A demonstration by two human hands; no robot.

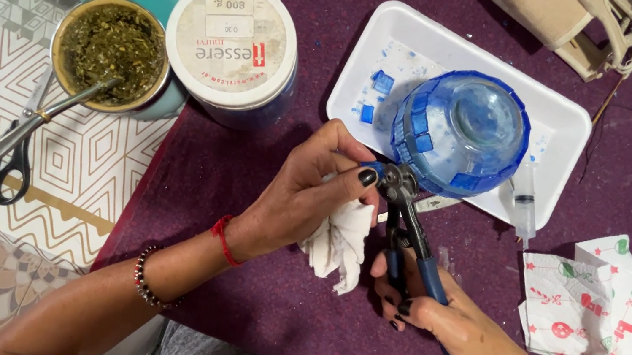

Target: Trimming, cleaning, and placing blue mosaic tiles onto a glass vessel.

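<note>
While the right hand (443, 310) is closing around the blue-sleeved handles of the wheeled tile nippers (408, 227), it is keeping the tool's head pointed away from the body, so that the cutting wheels are meeting the work just at the near edge of the tray. The left hand (309, 193) is pinching a small blue tile piece (373, 167) between thumb and forefinger and feeding it to the nipper head, while its lower fingers are gripping a crumpled white cloth (339, 241), probably kept ready for wiping. Just beyond the nipper head, a blue glass bowl (461, 129) is lying mouth-up in a white foam tray (441, 40), its outer wall partly clad in blue mosaic tiles; the tray appears to be catching chips, and loose blue tile squares (376, 98) are lying in it to the left of the bowl. A plastic syringe (524, 206) is resting across the tray's near right rim. To the right, printed paper napkins (611, 308) are lying on the purple felt cloth (242, 311). To the left, black-handled scissors (3, 155) are lying on the patterned tabletop, and farther off a mate cup with metal straw (110, 53) is standing beside a white-lidded round tub (231, 43).
</note>
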